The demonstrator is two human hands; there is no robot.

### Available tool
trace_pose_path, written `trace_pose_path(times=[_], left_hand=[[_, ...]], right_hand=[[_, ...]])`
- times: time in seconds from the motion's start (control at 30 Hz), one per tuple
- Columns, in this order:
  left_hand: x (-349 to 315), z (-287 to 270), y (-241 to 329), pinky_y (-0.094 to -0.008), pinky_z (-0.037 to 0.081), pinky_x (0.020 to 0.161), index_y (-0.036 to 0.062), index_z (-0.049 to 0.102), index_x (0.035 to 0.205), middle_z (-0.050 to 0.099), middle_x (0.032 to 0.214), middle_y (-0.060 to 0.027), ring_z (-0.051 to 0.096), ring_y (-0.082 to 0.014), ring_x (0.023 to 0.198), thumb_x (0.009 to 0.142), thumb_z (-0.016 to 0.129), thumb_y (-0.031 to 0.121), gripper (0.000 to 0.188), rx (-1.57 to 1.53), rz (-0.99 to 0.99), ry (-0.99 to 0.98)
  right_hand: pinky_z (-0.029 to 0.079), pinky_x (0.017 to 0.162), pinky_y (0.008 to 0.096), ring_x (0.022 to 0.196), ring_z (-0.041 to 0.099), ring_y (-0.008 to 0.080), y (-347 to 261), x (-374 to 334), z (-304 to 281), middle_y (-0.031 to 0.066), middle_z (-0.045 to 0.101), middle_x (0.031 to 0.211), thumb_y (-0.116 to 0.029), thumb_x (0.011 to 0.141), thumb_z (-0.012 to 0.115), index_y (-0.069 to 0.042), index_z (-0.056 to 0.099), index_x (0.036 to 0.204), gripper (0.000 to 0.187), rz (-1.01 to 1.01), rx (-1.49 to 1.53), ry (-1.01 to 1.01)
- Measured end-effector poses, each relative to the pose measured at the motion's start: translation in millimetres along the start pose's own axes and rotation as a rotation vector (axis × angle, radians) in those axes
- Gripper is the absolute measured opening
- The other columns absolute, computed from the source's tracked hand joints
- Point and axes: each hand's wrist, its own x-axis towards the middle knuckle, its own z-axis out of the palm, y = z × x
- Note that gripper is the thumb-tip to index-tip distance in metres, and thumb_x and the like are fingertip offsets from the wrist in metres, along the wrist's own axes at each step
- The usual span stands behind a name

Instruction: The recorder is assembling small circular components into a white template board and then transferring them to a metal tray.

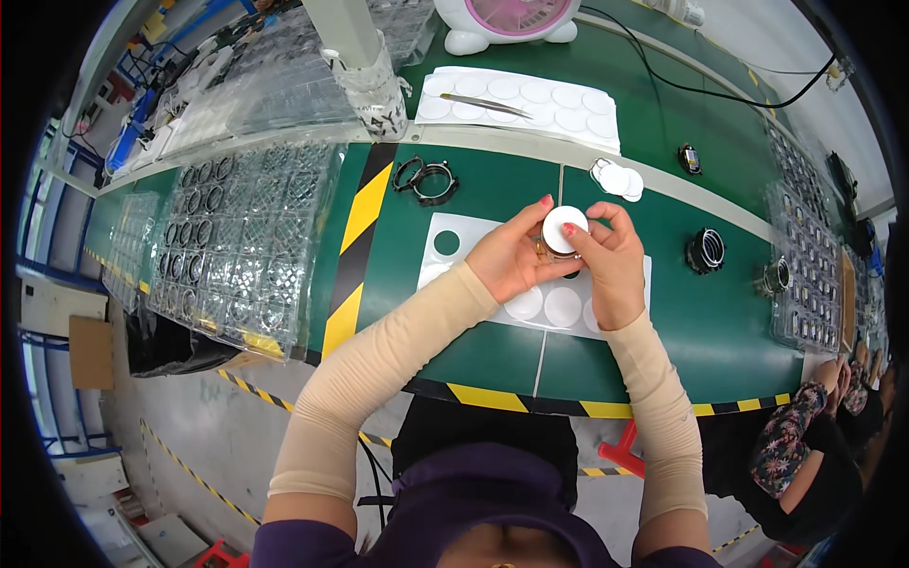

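Over the green bench, my left hand (pixel 509 257) is closed around a small round part, mostly hidden by my fingers. A white round sticker (pixel 559 239) covers the top of that part. The thumb of my right hand (pixel 614 269) lies on the sticker, and its bent fingers are at the sticker's right edge. Beneath both hands is a sheet of white round stickers (pixel 443 275), with some circles peeled off and green showing through. Farther off to the right sits a small stack of loose white discs (pixel 615 178).
Two black rings (pixel 435 184) lie left of the sheet; a black ringed part (pixel 705 252) is at right. Tweezers (pixel 485 104) rest on another sticker sheet (pixel 587 128). Clear trays (pixel 251 237) fill the left, parts trays (pixel 805 275) the right. A post (pixel 360 76) and a pink-white fan (pixel 464 42) stand behind.
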Motion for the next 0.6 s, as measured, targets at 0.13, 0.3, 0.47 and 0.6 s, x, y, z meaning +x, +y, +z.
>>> trace_pose_path(times=[0.13, 0.3, 0.47, 0.6], left_hand=[[-0.2, 2.9, -2.1, -0.0438, 0.044, 0.092, 0.0042, 0.048, 0.104, 0.054, 0.104, -0.011, 0.056, -0.0231, 0.099, 0.088, 0.052, 0.03, 0.031, -0.016, 0.026, 0.018], [-0.6, 3.3, -2.3, -0.0439, 0.044, 0.092, 0.0059, 0.049, 0.101, 0.055, 0.103, -0.01, 0.056, -0.0227, 0.098, 0.088, 0.051, 0.03, 0.027, -0.001, 0.045, 0.026], [-1.4, 3.1, -2.5, -0.0448, 0.044, 0.093, 0.0073, 0.048, 0.1, 0.054, 0.105, -0.0098, 0.056, -0.023, 0.1, 0.089, 0.049, 0.029, 0.024, -0.012, 0.064, 0.021], [1.2, -0.2, -2.5, -0.0455, 0.043, 0.093, 0.0078, 0.048, 0.1, 0.053, 0.106, -0.0097, 0.056, -0.0235, 0.1, 0.09, 0.049, 0.029, 0.023, -0.019, 0.041, 0.006]], right_hand=[[0.047, 0.065, 0.0226, 0.076, 0.057, 0.01, 4.0, 1.6, -0.9, 0.0106, 0.062, 0.087, 0.002, 0.079, 0.059, -0.003, 0.043, 0.098, 0.026, -0.03, -0.075, 0.023], [0.047, 0.063, 0.0206, 0.074, 0.057, 0.0087, 10.1, 3.8, -3.7, 0.0102, 0.062, 0.086, 0.004, 0.078, 0.06, -0.003, 0.042, 0.095, 0.025, -0.083, -0.147, 0.001], [0.047, 0.063, 0.02, 0.074, 0.056, 0.0071, 7.5, 3.4, -3.4, 0.0092, 0.061, 0.086, 0.003, 0.079, 0.06, -0.004, 0.043, 0.093, 0.023, -0.047, -0.121, 0.002], [0.047, 0.064, 0.0194, 0.074, 0.056, 0.007, 10.1, 3.9, -4.3, 0.0088, 0.061, 0.086, 0.003, 0.079, 0.059, -0.004, 0.043, 0.091, 0.022, -0.084, -0.153, -0.011]])
